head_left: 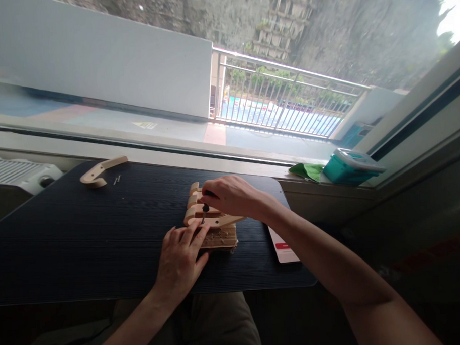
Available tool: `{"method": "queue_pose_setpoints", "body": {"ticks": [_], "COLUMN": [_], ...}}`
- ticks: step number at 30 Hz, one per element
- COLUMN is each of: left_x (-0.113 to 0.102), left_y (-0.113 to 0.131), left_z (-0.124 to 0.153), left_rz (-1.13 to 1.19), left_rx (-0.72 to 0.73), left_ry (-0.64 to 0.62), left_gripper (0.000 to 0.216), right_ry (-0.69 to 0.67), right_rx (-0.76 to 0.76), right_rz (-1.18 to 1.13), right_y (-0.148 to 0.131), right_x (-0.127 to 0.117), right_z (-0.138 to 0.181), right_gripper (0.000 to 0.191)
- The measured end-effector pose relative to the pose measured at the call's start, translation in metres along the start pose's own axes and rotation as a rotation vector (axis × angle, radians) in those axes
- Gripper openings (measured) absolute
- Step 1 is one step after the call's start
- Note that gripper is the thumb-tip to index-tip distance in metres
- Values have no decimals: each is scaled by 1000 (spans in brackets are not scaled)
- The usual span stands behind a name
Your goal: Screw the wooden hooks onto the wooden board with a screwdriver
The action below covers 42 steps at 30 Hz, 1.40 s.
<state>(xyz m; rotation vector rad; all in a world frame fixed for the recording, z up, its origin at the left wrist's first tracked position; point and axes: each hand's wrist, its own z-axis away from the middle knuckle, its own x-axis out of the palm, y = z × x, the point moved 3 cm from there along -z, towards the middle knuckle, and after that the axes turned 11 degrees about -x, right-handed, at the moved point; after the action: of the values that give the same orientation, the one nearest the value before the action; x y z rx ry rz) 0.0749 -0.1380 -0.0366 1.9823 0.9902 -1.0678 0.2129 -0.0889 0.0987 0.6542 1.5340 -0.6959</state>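
My right hand (225, 193) is closed around the black handle of a screwdriver (205, 209). Its shaft points down at a hole in the nearest pale wooden hook (226, 221). That hook lies on a rough brown board (219, 239), in a row with several similar wooden hooks (192, 200). My left hand (182, 254) has its fingers stretched apart, the fingertips resting on the near hook by the screwdriver tip and the thumb beside the board. The right hand partly covers the hooks behind, and whether a screw sits under the tip is too small to tell.
Another wooden hook (97, 173) and a few small screws (117, 180) lie at the far left of the dark table (66, 233). A phone-like device (283, 248) sits under my right forearm. On the sill are a green cloth (306, 171) and a teal lidded box (348, 167).
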Motion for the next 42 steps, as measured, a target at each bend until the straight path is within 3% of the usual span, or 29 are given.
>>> {"method": "queue_pose_setpoints", "body": {"ticks": [11, 19, 24, 34, 42], "left_x": [0, -1, -1, -2, -1], "left_y": [-1, 0, 0, -1, 0], "left_z": [0, 0, 0, 0, 1], "left_rz": [8, 11, 19, 18, 7], "left_rx": [-3, -6, -1, -2, -7], "left_ry": [7, 7, 9, 7, -1], "left_gripper": [51, 49, 49, 50, 50], "right_ry": [-19, 16, -11, -84, -39], "right_rx": [-127, -7, -4, -214, -79], "right_rz": [-62, 12, 20, -151, -117], "right_y": [-10, -3, -6, -8, 9], "right_x": [-13, -2, -7, -21, -10], "right_z": [4, -5, -5, 0, -8], "right_gripper": [23, 32, 33, 24, 29]}}
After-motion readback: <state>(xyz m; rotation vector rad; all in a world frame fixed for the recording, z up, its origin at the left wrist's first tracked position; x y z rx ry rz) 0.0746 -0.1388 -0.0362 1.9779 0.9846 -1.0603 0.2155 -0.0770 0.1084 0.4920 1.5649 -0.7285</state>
